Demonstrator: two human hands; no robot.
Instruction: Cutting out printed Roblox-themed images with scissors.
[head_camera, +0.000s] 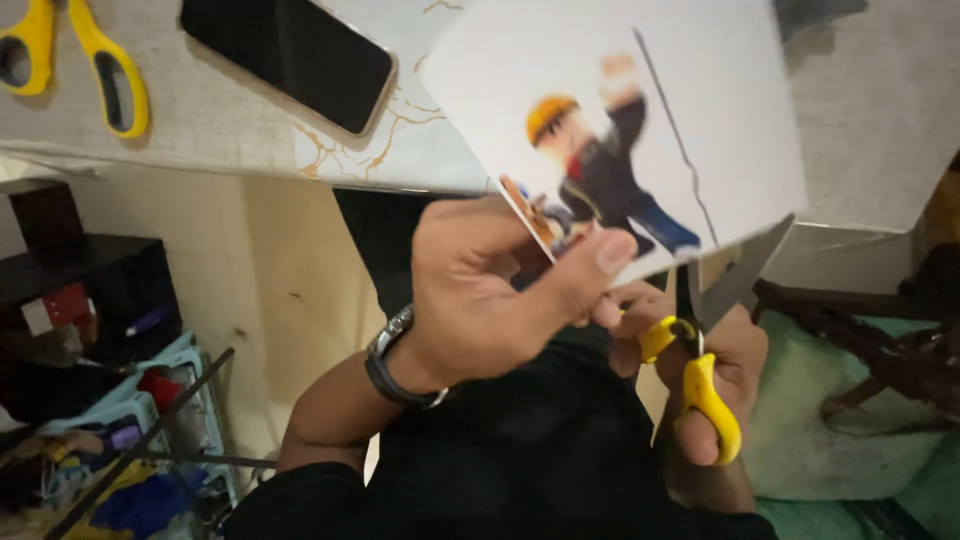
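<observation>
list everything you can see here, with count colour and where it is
paper sheet: 1, white with a printed cartoon figure and a cut line running up it, held up at centre
scissors in use: 1, yellow handles, grey blades open at the sheet's lower edge
second scissors: 1, yellow handles, top left on the table
phone: 1, black, screen dark, on the table beside them
table: 1, pale marbled top with gold veins, across the top
plastic bin of clutter: 1, light blue, lower left on the floor
wristwatch: 1, dark, left wrist
left hand: pinches the sheet's lower edge
right hand: fingers through the scissor handles
</observation>
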